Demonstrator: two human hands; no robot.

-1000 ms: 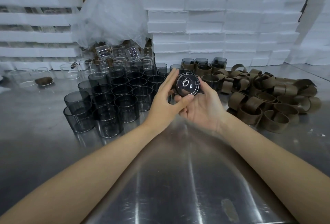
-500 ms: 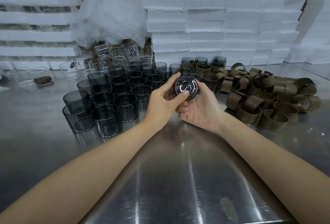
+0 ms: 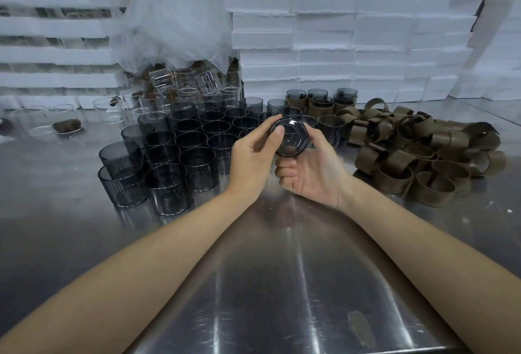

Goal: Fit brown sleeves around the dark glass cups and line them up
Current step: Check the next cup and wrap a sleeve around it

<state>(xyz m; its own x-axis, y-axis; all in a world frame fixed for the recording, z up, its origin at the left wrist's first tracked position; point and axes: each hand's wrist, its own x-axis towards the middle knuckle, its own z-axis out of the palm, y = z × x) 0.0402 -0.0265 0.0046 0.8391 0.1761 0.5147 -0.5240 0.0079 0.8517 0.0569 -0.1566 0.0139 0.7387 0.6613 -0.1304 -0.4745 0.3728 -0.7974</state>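
Since a second ago the left hand [image 3: 251, 156] is seen to have closed; its fingers, then held straight beside the dark glass cup [image 3: 290, 139], are now curled over the rim with the thumb laid across the base, and the cup is carried a little lower and nearer. The cup is held above the steel table [image 3: 282, 283], base turned toward the camera, between both hands. The right hand [image 3: 313, 173] is cupped beneath it, thumb against its right side and fingers curled; whether a sleeve is already on this cup cannot be told.

Little of the task is judged done: a few sleeved cups [image 3: 318, 102] are lined up at the back, while a large block of bare dark cups [image 3: 180, 153] is left at the left and a loose pile of brown sleeves [image 3: 417, 156] waits at the right.

The table is scuffed and reflective; clear glasses [image 3: 180, 86] are crowded behind the dark ones under a crumpled plastic sheet [image 3: 174, 15]; white foam trays [image 3: 324, 43] are stacked high along the back.
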